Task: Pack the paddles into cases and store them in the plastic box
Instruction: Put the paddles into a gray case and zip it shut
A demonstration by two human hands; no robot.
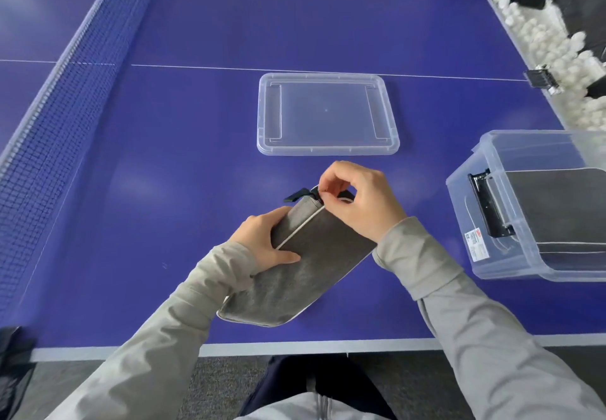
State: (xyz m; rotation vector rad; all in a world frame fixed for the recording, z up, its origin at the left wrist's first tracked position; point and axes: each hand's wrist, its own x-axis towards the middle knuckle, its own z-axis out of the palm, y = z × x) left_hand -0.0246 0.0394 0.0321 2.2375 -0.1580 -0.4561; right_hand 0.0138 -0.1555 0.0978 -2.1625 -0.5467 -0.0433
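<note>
Pinching with the right hand (357,203) the zip (319,201) at the top corner of the grey fabric paddle case (305,265); gripping its left edge with the left hand (262,239), near the front edge of the blue table-tennis table (164,190). Beyond, a clear plastic lid (328,114), flat. At right, a clear plastic box (459,190) with a dark case (557,203) inside; white label (477,244), print unreadable.

One grey case (305,265) lies on the counter (164,206), held by two hands, the left hand (262,239) and the right hand (357,203). Beyond the fingers (328,176): one clear lid (328,114). Right of them: one plastic box (460,213) holding at least one stored case (557,203); white balls (551,45) beyond counting.
</note>
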